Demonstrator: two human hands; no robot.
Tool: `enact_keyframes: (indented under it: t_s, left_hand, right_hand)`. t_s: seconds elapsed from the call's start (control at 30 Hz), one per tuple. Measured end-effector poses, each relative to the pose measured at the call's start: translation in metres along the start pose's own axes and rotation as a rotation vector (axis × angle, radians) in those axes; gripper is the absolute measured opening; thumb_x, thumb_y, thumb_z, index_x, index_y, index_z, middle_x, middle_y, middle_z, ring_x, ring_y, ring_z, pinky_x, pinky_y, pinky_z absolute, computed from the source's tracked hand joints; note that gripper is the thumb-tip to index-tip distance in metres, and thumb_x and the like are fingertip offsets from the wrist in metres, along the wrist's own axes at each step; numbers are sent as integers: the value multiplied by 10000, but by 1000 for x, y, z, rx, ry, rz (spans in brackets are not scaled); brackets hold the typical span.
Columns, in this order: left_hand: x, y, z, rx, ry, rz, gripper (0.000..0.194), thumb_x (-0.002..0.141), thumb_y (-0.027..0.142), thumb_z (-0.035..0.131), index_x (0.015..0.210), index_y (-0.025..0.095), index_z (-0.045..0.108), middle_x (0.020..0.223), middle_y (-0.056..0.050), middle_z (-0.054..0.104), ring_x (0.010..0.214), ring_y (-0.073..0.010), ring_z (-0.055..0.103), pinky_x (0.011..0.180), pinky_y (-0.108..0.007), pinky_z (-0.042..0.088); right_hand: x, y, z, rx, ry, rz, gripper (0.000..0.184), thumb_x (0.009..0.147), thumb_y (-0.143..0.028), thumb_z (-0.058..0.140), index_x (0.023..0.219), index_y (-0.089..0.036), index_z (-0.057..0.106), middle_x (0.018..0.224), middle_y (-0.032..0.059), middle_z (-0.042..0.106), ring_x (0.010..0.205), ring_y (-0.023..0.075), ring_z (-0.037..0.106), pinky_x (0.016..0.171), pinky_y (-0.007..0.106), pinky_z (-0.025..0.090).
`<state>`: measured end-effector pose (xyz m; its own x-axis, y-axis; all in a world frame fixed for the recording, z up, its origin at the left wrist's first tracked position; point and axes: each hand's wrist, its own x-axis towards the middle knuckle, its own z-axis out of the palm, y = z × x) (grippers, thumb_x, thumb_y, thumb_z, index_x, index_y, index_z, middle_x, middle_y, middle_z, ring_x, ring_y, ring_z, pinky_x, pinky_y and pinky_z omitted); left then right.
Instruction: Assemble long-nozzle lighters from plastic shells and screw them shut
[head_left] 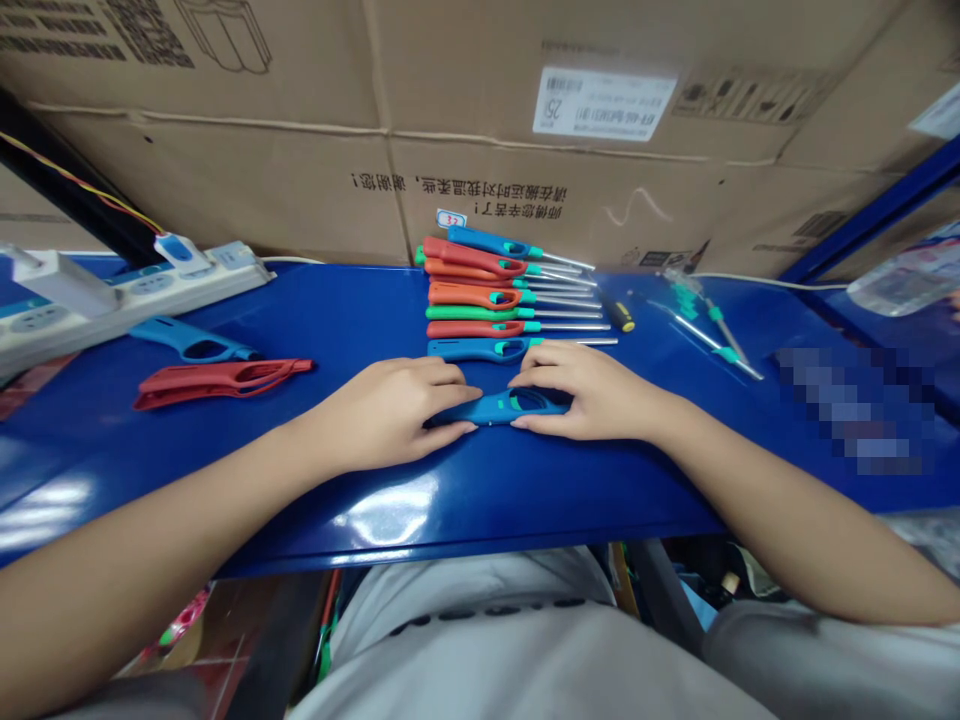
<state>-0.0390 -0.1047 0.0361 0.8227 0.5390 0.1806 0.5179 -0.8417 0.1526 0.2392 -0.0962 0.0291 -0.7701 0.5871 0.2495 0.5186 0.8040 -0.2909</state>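
A blue lighter handle (pixel 504 406) with a teal trigger lies flat on the blue table (pixel 487 490) in front of me. My left hand (pixel 390 412) grips its left end, fingers curled over it. My right hand (pixel 589 392) presses on its right end, fingers bent around the body. Just behind my hands lies a neat row of several finished long lighters (pixel 495 295) in red, orange, green and blue, their metal tubes pointing right.
Blue (pixel 191 342) and red (pixel 217 380) empty handle shells lie at the left. A white power strip (pixel 112 295) sits far left. Loose metal tubes with teal ends (pixel 712 330) and a small screwdriver (pixel 620 315) lie at the right. Cardboard boxes (pixel 480 130) wall the back.
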Motion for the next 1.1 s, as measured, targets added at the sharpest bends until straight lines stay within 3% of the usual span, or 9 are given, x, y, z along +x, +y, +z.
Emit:
enact_keyframes:
  t_s: [0.23,0.37,0.5,0.67,0.9,1.1]
  left_hand:
    - [1,4,-2,19,-48,-32,314,969,354,594,1229,218,707,1142,-86,721,1008,-259,704,868,-386,572]
    - [0,6,1,29,-58,-51,330,922,279,621,1232,200,703,1139,-92,717,1022,-273,698,889,-401,573]
    - [-1,3,7,3,-20,-58,351,933,271,607,1258,162,682,1144,-119,714,1039,-273,695,915,-406,575]
    - [1,-1,12,-61,35,-60,360,1031,374,508,1270,148,655,1148,-122,706,1043,-249,689,941,-400,560]
    - [4,0,15,-126,134,-8,306,1043,336,488,1150,115,670,1041,-114,704,971,-237,678,896,-374,555]
    - [3,-2,18,-64,158,-41,321,1041,325,481,1168,95,664,1053,-130,709,979,-271,677,878,-410,566]
  right_hand:
    - [-1,3,4,41,-13,0,398,894,-484,697,1154,-184,735,1092,117,697,988,261,669,864,404,548]
    - [0,-2,2,-63,-50,-1,399,890,-420,703,1189,-158,731,1136,129,699,992,276,679,839,403,553]
    - [0,-1,0,-173,-66,-46,378,910,-378,665,1207,-152,725,1133,133,713,978,286,687,821,402,545]
    - [-1,4,2,-112,-16,-78,327,1008,-406,541,1127,-173,738,1047,101,745,932,228,701,775,328,522]
    - [-2,0,3,-175,41,-106,336,1028,-398,507,1006,-164,747,842,62,731,719,174,650,637,287,428]
    - [0,1,-1,-159,-28,16,296,1010,-409,552,1057,-182,737,993,73,748,864,201,695,707,290,457]
